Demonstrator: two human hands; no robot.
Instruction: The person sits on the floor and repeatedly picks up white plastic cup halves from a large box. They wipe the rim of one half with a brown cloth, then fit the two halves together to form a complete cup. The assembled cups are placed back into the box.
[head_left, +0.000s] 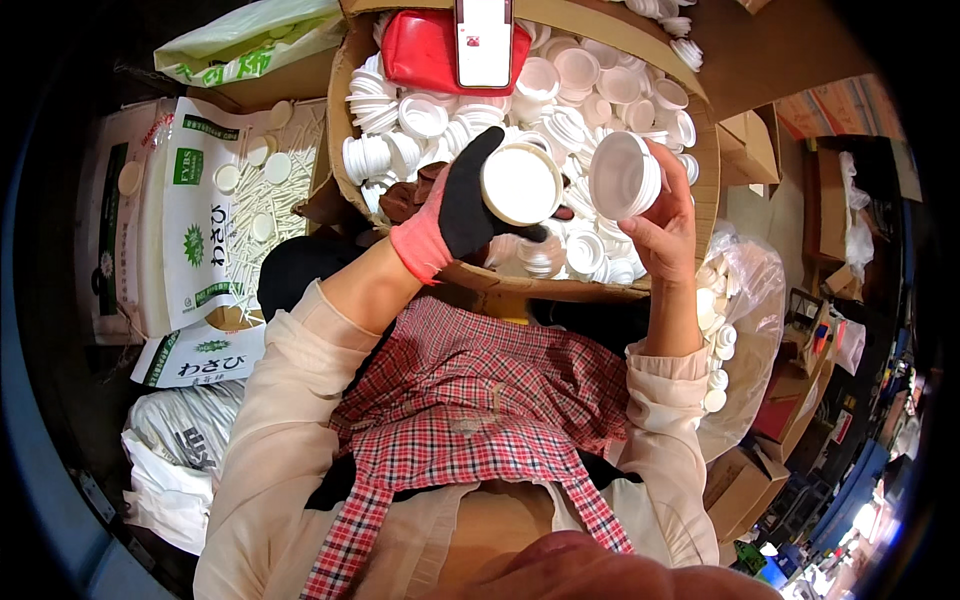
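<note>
My left hand (463, 208), in a black glove with a pink cuff, is closed around a round white plastic cap (522, 184) with a raised rim, its round face turned up. Just to the right, my bare right hand (668, 222) grips white plastic cups (615, 176), seemingly a few nested together, their open mouth tilted toward the left hand. A small gap separates the two held things. Both hands are above a large cardboard box (708, 215) filled with loose and stacked white plastic cups (585, 250). Some of the left fingers are hidden behind the cap.
A red pouch (415, 55) and an upright phone (484, 50) rest at the box's far side. On the left, white sticks (240, 235) and round caps (278, 168) lie beside a printed white bag (180, 215). At right stands a clear plastic bag (755, 300) with white pieces.
</note>
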